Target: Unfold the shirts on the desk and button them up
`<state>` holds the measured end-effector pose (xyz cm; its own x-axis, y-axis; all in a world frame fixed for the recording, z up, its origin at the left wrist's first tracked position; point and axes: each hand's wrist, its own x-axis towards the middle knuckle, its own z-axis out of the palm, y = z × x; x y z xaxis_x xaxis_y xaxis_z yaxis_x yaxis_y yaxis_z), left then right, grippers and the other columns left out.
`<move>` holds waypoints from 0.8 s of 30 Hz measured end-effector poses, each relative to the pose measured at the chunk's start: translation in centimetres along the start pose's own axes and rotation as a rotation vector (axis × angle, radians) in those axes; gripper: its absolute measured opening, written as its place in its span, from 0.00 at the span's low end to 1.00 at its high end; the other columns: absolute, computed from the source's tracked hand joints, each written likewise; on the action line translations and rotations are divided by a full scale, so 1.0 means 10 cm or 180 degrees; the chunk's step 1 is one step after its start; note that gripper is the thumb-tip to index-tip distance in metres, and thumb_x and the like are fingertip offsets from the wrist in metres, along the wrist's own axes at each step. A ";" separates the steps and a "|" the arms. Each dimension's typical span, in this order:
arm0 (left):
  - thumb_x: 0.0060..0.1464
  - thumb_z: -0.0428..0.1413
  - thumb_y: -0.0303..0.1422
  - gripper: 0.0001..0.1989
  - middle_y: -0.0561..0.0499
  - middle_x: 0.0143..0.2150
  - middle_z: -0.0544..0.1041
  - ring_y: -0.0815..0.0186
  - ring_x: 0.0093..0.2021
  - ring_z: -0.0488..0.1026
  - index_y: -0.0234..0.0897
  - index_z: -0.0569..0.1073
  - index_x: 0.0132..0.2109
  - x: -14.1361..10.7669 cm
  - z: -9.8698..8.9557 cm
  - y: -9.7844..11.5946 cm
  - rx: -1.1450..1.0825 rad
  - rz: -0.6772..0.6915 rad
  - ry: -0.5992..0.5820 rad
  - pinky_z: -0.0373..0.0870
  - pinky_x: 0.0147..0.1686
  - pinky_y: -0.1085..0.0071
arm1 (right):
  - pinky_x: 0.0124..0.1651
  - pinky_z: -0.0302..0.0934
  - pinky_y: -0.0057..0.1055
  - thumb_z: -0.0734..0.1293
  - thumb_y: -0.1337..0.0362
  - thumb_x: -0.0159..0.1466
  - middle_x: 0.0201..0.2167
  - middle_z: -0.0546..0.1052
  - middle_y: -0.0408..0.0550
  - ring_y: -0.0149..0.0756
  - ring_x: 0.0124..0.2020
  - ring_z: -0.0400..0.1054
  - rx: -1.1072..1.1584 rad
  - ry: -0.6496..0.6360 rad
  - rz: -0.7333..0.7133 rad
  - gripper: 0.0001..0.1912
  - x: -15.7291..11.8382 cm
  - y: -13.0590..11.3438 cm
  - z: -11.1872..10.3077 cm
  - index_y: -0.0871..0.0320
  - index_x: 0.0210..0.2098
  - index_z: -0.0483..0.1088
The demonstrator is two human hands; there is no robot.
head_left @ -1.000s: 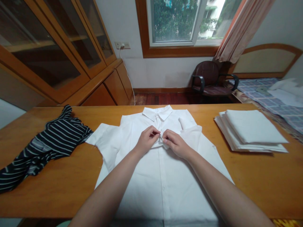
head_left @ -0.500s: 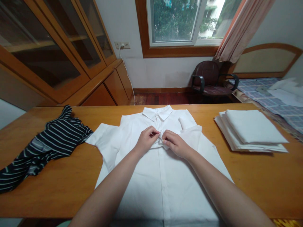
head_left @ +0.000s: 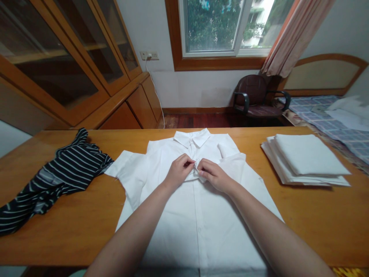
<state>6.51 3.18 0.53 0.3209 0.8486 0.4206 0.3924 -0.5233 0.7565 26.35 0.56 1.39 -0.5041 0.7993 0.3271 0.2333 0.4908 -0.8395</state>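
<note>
Spreading across the wooden table [head_left: 57,234], the white shirt [head_left: 178,223] is lying front up. With my left hand [head_left: 179,171] and right hand [head_left: 213,174], I am pinching its placket [head_left: 198,215] just below the collar [head_left: 203,137], thumbs and forefingers [head_left: 205,163] drawn together.

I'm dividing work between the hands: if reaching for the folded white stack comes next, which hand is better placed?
Probably the right hand: the folded white stack lies on its side of the table; the left hand would have to reach across. Both appear to pinch the white shirt, though.
</note>
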 end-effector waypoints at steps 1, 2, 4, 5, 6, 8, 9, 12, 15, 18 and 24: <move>0.56 0.56 0.24 0.05 0.53 0.33 0.73 0.67 0.34 0.72 0.38 0.73 0.36 0.00 0.00 0.00 -0.0006 0.0004 -0.0003 0.68 0.34 0.71 | 0.43 0.58 0.34 0.61 0.58 0.71 0.33 0.67 0.44 0.38 0.38 0.63 0.0019 -0.0005 0.0019 0.11 0.00 0.00 0.00 0.55 0.33 0.64; 0.56 0.56 0.24 0.05 0.53 0.33 0.73 0.67 0.34 0.72 0.38 0.73 0.36 0.00 -0.01 0.00 -0.0021 0.0007 -0.0010 0.68 0.35 0.72 | 0.43 0.57 0.34 0.61 0.58 0.71 0.33 0.67 0.44 0.37 0.37 0.63 0.0038 -0.0010 0.0037 0.11 0.00 -0.01 0.00 0.55 0.33 0.64; 0.56 0.56 0.24 0.05 0.53 0.33 0.74 0.67 0.35 0.73 0.38 0.73 0.36 0.01 -0.01 0.00 -0.0077 0.0015 -0.0060 0.69 0.35 0.72 | 0.43 0.57 0.34 0.61 0.60 0.70 0.33 0.67 0.44 0.37 0.37 0.63 0.0077 0.0005 0.0068 0.10 0.00 -0.03 -0.01 0.55 0.33 0.63; 0.57 0.56 0.24 0.04 0.53 0.34 0.74 0.67 0.35 0.73 0.38 0.73 0.37 0.01 -0.01 0.00 -0.0112 0.0022 -0.0104 0.69 0.35 0.72 | 0.43 0.57 0.33 0.61 0.61 0.70 0.33 0.67 0.44 0.37 0.37 0.62 0.0085 0.0028 0.0089 0.09 -0.01 -0.04 -0.01 0.55 0.33 0.63; 0.58 0.56 0.25 0.04 0.53 0.34 0.74 0.67 0.36 0.73 0.38 0.73 0.38 0.01 -0.02 0.00 -0.0144 0.0032 -0.0149 0.69 0.35 0.72 | 0.42 0.56 0.33 0.61 0.62 0.70 0.33 0.67 0.43 0.37 0.36 0.62 0.0081 0.0058 0.0112 0.08 -0.01 -0.05 -0.01 0.55 0.33 0.63; 0.59 0.55 0.25 0.05 0.53 0.36 0.74 0.68 0.37 0.73 0.39 0.73 0.41 0.01 -0.02 0.00 -0.0177 0.0070 -0.0230 0.70 0.36 0.73 | 0.41 0.56 0.33 0.61 0.64 0.68 0.32 0.67 0.43 0.36 0.36 0.62 0.0035 0.0136 0.0158 0.07 -0.01 -0.06 0.00 0.55 0.32 0.63; 0.59 0.55 0.25 0.06 0.52 0.37 0.74 0.68 0.37 0.73 0.39 0.73 0.43 0.00 -0.02 0.00 -0.0190 0.0096 -0.0253 0.70 0.37 0.73 | 0.41 0.55 0.33 0.61 0.65 0.68 0.32 0.67 0.43 0.36 0.35 0.62 0.0007 0.0175 0.0172 0.07 -0.01 -0.06 0.00 0.55 0.32 0.62; 0.60 0.55 0.25 0.10 0.51 0.40 0.72 0.69 0.38 0.72 0.40 0.73 0.48 -0.01 -0.02 0.02 -0.0277 0.0200 -0.0307 0.71 0.37 0.73 | 0.39 0.54 0.33 0.61 0.67 0.65 0.31 0.67 0.43 0.36 0.34 0.61 -0.0041 0.0289 0.0171 0.06 0.00 -0.05 0.01 0.55 0.31 0.61; 0.60 0.54 0.25 0.09 0.50 0.42 0.71 0.68 0.40 0.73 0.40 0.73 0.47 -0.01 -0.03 0.05 -0.0384 0.0282 -0.0373 0.73 0.36 0.74 | 0.38 0.54 0.32 0.61 0.67 0.64 0.30 0.66 0.43 0.35 0.33 0.61 -0.0031 0.0400 0.0174 0.06 0.00 -0.03 0.02 0.55 0.30 0.61; 0.60 0.55 0.26 0.08 0.49 0.42 0.71 0.67 0.41 0.73 0.39 0.73 0.45 -0.01 -0.05 0.08 -0.0434 0.0259 -0.0387 0.73 0.36 0.73 | 0.38 0.54 0.33 0.60 0.67 0.64 0.31 0.66 0.43 0.36 0.34 0.61 -0.0014 0.0441 0.0164 0.05 0.00 -0.03 0.01 0.55 0.30 0.61; 0.60 0.56 0.29 0.05 0.50 0.41 0.72 0.67 0.40 0.74 0.39 0.72 0.44 -0.01 -0.07 0.07 -0.0422 0.0029 -0.0453 0.73 0.37 0.72 | 0.39 0.55 0.33 0.60 0.67 0.65 0.32 0.67 0.44 0.36 0.35 0.62 -0.0068 0.0446 0.0149 0.05 -0.01 -0.05 0.01 0.55 0.31 0.61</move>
<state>6.18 2.84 1.33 0.4463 0.8194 0.3598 0.2750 -0.5081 0.8162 26.17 0.24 1.70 -0.3717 0.8614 0.3463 0.2724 0.4578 -0.8463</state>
